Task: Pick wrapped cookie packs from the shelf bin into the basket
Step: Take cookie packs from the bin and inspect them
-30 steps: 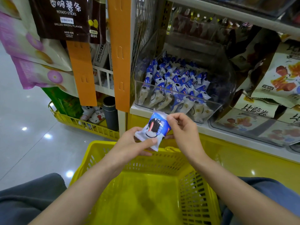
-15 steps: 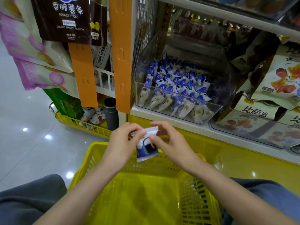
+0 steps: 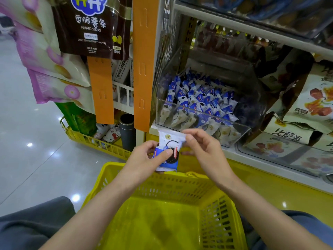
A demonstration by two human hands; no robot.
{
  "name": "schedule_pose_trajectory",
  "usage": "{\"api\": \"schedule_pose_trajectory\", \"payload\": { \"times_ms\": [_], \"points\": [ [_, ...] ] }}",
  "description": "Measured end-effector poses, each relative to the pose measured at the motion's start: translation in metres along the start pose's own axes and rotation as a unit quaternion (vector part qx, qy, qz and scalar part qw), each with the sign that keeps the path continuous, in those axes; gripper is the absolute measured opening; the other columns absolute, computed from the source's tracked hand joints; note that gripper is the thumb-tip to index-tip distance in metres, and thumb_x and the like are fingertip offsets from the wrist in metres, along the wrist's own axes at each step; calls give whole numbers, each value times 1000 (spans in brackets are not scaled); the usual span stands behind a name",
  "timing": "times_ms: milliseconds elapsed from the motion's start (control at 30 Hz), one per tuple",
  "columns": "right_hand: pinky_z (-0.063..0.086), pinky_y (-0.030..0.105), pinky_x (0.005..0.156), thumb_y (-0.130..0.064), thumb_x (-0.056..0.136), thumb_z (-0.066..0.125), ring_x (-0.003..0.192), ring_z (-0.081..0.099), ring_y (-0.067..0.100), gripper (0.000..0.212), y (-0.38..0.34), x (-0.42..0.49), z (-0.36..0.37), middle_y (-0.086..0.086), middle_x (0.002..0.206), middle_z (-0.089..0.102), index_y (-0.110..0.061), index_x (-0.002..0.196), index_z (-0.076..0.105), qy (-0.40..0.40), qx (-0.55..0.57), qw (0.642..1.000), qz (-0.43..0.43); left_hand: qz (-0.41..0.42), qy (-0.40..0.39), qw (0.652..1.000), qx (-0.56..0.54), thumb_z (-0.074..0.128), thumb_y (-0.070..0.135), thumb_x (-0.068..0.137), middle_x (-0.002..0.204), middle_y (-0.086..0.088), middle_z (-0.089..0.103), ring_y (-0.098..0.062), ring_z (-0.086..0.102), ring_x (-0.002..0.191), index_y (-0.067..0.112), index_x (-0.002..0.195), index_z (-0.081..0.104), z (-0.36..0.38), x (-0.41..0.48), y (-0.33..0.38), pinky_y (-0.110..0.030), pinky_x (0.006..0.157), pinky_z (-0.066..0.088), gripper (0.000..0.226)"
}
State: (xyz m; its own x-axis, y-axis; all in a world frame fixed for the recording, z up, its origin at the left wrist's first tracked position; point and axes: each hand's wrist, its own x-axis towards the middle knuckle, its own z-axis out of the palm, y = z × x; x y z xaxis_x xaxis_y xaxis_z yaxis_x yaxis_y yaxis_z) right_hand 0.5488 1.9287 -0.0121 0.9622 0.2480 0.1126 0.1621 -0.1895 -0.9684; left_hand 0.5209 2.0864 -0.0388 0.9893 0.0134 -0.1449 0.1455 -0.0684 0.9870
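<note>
One cookie pack (image 3: 171,147), pinched by left hand (image 3: 142,159) and right hand (image 3: 205,152), is best lowered into the basket (image 3: 180,192) before release.

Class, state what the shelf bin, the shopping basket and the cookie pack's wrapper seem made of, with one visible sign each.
Shelf bin: clear rigid plastic, perhaps acrylic, glossy; packs show through its wall.
Shopping basket: yellow moulded plastic, slight sheen; slotted lattice walls.
Cookie pack wrapper: thin printed plastic film, probably; crimped top edge.
</note>
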Motion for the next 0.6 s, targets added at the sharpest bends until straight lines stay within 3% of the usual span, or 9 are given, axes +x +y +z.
{"api": "schedule_pose_trajectory", "payload": {
  "times_ms": [100, 200, 267, 333, 400, 467, 533, 600],
  "points": [
    [50, 19, 84, -16, 92, 50, 94, 61, 4, 18, -18, 22, -13, -7, 103, 65, -27, 106, 57, 57, -122, 987, -87, 3, 37, 998, -44, 60, 21, 87, 99, -8, 68, -4, 67, 69, 11, 102, 61, -7, 2, 6, -18, 51, 51, 18],
    [42, 4, 79, -21, 93, 51, 89, 56, -4, 18, -33, 64, -28, -10, 102, 61, -23, 108, 61, 103, -237, 957, -131, 7, 57, 996, -65, 58, 22, 89, 96, -4, 68, 0, 66, 63, 14, 104, 58, -11, 5, 11, -13, 47, 48, 18],
    [38, 4, 70, -25, 93, 52, 81, 52, -3, 20, -35, 96, -33, -6, 100, 59, -17, 108, 63, 86, -345, 930, -94, 12, 63, 995, -75, 57, 21, 89, 92, -3, 67, 1, 65, 60, 14, 102, 58, -13, 6, 12, -12, 45, 46, 15],
    [40, 21, 67, -30, 93, 53, 80, 57, 12, 26, -31, 120, -36, 5, 97, 64, -10, 102, 65, 47, -430, 902, -5, 21, 70, 994, -80, 57, 21, 90, 91, -1, 67, 2, 65, 61, 17, 98, 58, -17, 7, 13, -11, 46, 46, 10],
    [44, 31, 61, -33, 92, 54, 82, 61, 31, 39, -26, 134, -38, 22, 95, 65, 3, 99, 65, -8, -458, 886, 67, 26, 77, 992, -92, 57, 23, 90, 91, 0, 68, -1, 67, 64, 22, 93, 58, -22, 8, 15, -13, 49, 49, 4],
    [40, 28, 54, -37, 90, 56, 67, 55, 29, 48, -25, 141, -37, 29, 80, 59, 10, 93, 63, -43, -448, 887, 102, 28, 82, 991, -107, 57, 25, 89, 90, 3, 68, -4, 68, 65, 28, 91, 57, -25, 8, 18, -15, 50, 50, 3],
    [31, 23, 44, -42, 87, 59, 53, 42, 21, 43, -27, 146, -33, 15, 59, 44, -1, 77, 61, -56, -454, 881, 119, 27, 82, 990, -115, 57, 27, 89, 90, 6, 67, -2, 68, 67, 31, 90, 56, -27, 7, 20, -14, 50, 50, 5],
    [30, 23, 46, -43, 84, 63, 48, 40, 16, 37, -27, 150, -28, 7, 56, 42, -9, 69, 58, -57, -469, 872, 128, 24, 78, 989, -123, 57, 27, 89, 90, 7, 67, 0, 67, 69, 32, 90, 55, -26, 5, 21, -13, 51, 50, 5]
  ]
}}
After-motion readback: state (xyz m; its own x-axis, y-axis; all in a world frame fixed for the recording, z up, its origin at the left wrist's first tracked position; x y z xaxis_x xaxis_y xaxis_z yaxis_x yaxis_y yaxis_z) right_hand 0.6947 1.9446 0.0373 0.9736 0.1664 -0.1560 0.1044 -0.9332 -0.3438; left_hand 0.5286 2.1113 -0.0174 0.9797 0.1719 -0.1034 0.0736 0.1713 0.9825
